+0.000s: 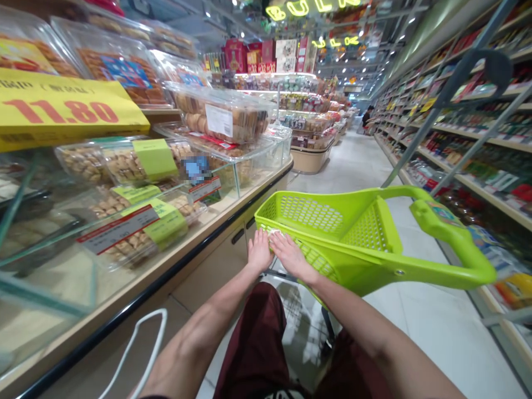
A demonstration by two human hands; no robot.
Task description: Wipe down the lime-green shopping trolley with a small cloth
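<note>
A bright green shopping cart (361,266) stands before me, its handle towards the right. My left hand (260,252) and my right hand (290,254) lie side by side at the near left end of its rim. The fingers of both hands point forward, over the edge. Something small and white (274,233) shows by the fingertips of my right hand; whether it is gripped is too small to tell. The cart's basket has perforated walls.
A glass-edged display counter (233,213) with plastic boxes of baked snacks (226,119) runs along the left. Stocked shelves (477,138) line the right. A crouching or seated person (367,117) is far down the aisle. A white cable (160,332) hangs lower left.
</note>
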